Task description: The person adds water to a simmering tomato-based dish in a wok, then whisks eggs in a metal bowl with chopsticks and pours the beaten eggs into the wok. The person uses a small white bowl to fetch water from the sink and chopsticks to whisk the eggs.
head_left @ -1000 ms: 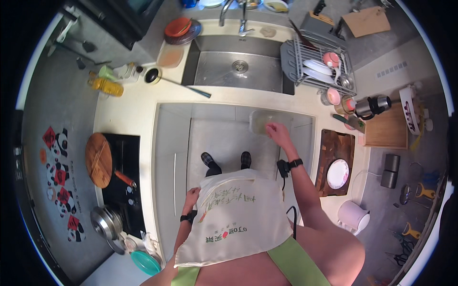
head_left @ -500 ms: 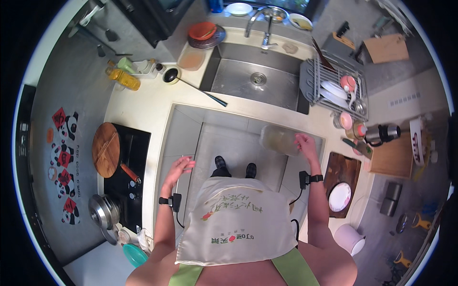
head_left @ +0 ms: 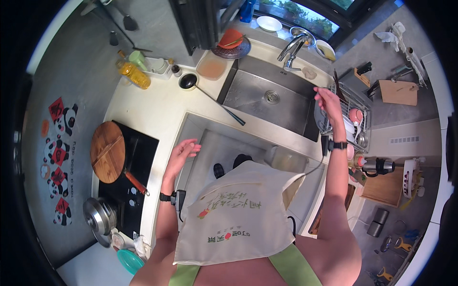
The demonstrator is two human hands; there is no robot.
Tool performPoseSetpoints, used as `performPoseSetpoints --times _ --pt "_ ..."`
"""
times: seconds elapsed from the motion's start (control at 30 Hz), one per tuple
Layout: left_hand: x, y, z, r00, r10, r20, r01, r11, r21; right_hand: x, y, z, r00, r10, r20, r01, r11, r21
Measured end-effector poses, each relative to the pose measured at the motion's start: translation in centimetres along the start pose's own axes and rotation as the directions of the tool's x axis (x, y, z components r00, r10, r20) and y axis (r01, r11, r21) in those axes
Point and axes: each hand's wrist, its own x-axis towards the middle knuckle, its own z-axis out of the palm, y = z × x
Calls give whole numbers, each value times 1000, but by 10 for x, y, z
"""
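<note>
My right hand is raised over the right end of the steel sink, beside the wire dish rack. Its fingers are loosely bent and apart, with nothing visible in them. In front of the counter's inner edge, my left hand hangs in the air, also loosely open and holding nothing. A black ladle with a long handle lies across the counter left of the sink, its bowl on a small round dish. White plates and a pink bowl stand in the rack.
On the left, a round wooden lid covers a pan on the black cooktop, its handle pointing toward me. Behind are an oil bottle and the faucet. A translucent bin sits below the counter. A thermos stands right.
My right hand has moved up and away from above the bin to the sink's right end by the dish rack. The view has turned toward the right. My left hand stays empty.
</note>
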Motion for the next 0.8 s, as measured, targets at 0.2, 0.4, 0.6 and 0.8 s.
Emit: performPoseSetpoints --times 0.2,0.4,0.6,0.8 --pt "34 -7 8 992 -65 -110 63 998 -17 148 47 -13 993 113 -39 -115 993 -31" --pt "59 4 24 929 -190 -317 175 982 -74 295 86 -31 956 181 -232 -127 965 228" --pt "75 10 36 870 -303 -390 257 952 -168 408 101 -22 923 150 -355 -54 963 266" --pt "84 20 43 842 -329 -427 271 943 -192 450 109 -15 881 97 -464 -12 983 184"
